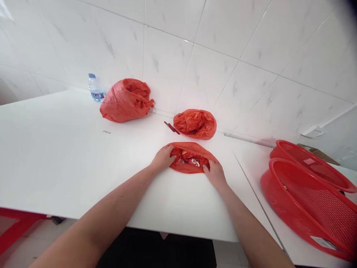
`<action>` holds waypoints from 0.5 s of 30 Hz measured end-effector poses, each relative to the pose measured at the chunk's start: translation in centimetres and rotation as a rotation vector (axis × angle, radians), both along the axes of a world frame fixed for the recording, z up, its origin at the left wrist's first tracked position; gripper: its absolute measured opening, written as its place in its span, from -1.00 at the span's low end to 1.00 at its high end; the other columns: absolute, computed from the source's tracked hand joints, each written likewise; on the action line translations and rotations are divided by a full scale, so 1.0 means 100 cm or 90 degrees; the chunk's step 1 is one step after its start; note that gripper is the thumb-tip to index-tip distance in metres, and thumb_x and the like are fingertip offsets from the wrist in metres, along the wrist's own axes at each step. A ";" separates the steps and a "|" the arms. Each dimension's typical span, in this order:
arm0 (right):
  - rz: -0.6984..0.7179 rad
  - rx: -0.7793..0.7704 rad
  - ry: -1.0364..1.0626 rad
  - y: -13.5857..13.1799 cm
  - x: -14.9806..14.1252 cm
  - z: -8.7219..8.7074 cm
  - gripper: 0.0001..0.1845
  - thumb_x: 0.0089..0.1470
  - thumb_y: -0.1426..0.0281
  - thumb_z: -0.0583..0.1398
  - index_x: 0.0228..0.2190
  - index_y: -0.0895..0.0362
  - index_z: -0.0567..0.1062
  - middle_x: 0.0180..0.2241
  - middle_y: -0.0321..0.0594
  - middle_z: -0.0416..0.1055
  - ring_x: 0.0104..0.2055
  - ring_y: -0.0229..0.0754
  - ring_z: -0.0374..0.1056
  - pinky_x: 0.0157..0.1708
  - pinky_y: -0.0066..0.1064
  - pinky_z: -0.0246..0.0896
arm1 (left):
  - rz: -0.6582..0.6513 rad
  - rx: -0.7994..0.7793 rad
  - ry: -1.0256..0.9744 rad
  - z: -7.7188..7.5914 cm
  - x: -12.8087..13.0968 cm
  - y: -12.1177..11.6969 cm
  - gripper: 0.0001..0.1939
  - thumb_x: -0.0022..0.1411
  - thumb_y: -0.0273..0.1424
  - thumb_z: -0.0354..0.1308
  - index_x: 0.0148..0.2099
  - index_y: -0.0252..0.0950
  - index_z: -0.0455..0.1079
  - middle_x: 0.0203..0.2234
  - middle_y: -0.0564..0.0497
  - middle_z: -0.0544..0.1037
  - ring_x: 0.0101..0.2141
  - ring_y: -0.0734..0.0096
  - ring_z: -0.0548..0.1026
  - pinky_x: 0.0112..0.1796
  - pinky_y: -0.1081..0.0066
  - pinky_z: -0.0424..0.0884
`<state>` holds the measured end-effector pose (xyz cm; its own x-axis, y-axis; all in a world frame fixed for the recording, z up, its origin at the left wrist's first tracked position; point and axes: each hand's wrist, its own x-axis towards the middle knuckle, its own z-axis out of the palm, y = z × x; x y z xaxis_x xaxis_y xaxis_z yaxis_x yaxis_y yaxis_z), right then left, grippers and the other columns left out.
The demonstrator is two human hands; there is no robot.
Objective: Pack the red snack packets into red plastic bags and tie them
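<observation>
A red plastic bag lies on the white table with its mouth spread wide. My left hand grips the rim on the left side, thumb inside the mouth. On the right side, my right hand holds the opposite rim in the same way. Inside the bag are shiny red packets with white and yellow print; I cannot tell what they contain. Just behind it sits a second red plastic bag, its top crumpled inward. A dark red slender item, possibly a folding knife, rests beside that bag.
A bigger, full red plastic bag stands against the tiled wall, with a water bottle to its left. Two red mesh baskets occupy the right side. A small scrap lies on the table. A seam crosses the tabletop at right.
</observation>
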<state>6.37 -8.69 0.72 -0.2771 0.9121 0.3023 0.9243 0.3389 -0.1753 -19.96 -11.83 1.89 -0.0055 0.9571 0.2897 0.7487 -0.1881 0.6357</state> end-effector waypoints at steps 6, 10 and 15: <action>-0.008 -0.007 0.014 0.000 0.000 -0.001 -0.52 0.13 0.35 0.05 0.08 0.22 0.29 -0.03 -0.06 0.41 -0.01 -0.05 0.31 0.04 -0.26 0.15 | -0.017 0.001 -0.002 -0.001 -0.002 -0.004 -0.68 0.12 -0.45 0.07 -0.04 -0.23 0.35 -0.04 -0.02 0.45 -0.04 0.24 0.41 0.00 0.32 0.34; -0.022 0.001 0.018 0.000 0.001 -0.003 -0.56 0.12 0.33 0.06 0.03 0.23 0.34 -0.05 -0.03 0.42 -0.02 -0.04 0.33 0.03 -0.23 0.17 | -0.017 0.009 -0.007 -0.003 -0.002 -0.005 -0.64 0.08 -0.48 0.09 -0.03 -0.22 0.35 -0.04 -0.03 0.45 -0.05 0.24 0.42 -0.01 0.32 0.34; -0.013 0.009 0.034 0.001 0.002 -0.006 -0.54 0.13 0.33 0.05 0.04 0.24 0.31 -0.08 -0.05 0.43 -0.03 -0.05 0.34 0.01 -0.25 0.19 | -0.025 0.020 -0.009 -0.001 -0.002 -0.007 -0.61 0.04 -0.51 0.11 -0.03 -0.23 0.35 -0.06 -0.05 0.47 -0.07 0.22 0.44 -0.06 0.31 0.37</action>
<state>6.53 -8.64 0.17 -0.2409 0.9129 0.3297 0.9207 0.3224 -0.2201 -20.14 -12.55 1.77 0.0269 0.9471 0.3197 0.7314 -0.2366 0.6396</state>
